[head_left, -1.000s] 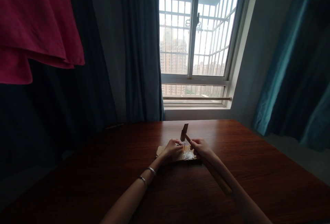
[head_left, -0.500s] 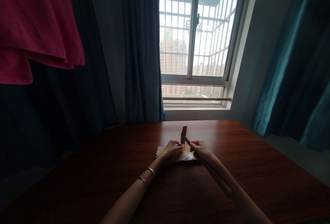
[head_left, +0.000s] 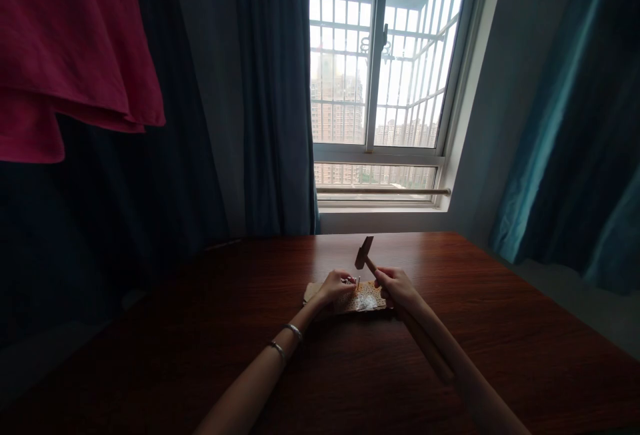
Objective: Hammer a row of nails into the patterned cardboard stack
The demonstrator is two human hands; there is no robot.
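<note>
My right hand (head_left: 397, 286) is wrapped round the handle of a hammer (head_left: 364, 253). The hammer's head is raised and tilted, apart from the thin upright nail (head_left: 359, 282) below it. The long wooden handle runs back under my right forearm. My left hand (head_left: 336, 286) is closed in a pinch at the nail, its fingertips at the shaft; the exact contact is too small to make out. Under both hands lies a flat, speckled board (head_left: 367, 298) with a rough edge and a shiny patch. My left hand covers part of its left side.
The board lies on a reddish-brown wooden table (head_left: 280, 261). Behind it is a barred window (head_left: 370, 75) with a sill and a rail. Dark blue curtains (head_left: 275, 101) hang on both sides, and a pink cloth (head_left: 80, 48) hangs at upper left.
The hammer head has lifted off the nail, up and to the right, and tilted. My right hand has shifted slightly right and up. My left hand has barely moved.
</note>
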